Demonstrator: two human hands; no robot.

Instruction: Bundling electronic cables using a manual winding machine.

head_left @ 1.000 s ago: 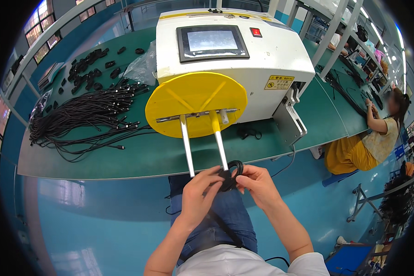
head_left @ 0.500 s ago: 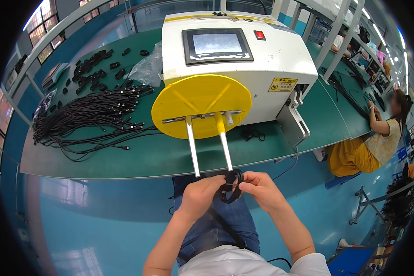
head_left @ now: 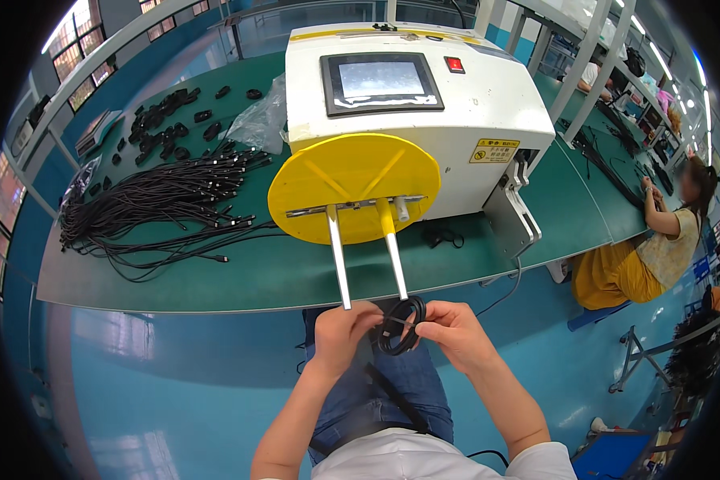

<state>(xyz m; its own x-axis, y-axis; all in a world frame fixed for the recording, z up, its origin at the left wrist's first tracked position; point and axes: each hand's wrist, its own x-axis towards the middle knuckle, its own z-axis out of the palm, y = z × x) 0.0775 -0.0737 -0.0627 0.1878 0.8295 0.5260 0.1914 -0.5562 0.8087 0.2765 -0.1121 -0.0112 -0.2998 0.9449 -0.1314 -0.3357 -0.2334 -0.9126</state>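
The coiled cable looks sheathed in smooth plastic with a faint sheen. The 2 rods are smooth, shiny metal; the disc looks smooth and painted. The machine housing is smooth but scuffed, its screen glossy. The counter looks matt, the bag crinkled clear plastic, the jeans denim cloth, the floor glossy.

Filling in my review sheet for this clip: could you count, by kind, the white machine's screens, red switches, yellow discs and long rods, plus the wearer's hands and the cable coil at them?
Screen: 1
Red switch: 1
Yellow disc: 1
Long rods: 2
Hands: 2 (left hand, right hand)
Black cable coil: 1
Total: 8
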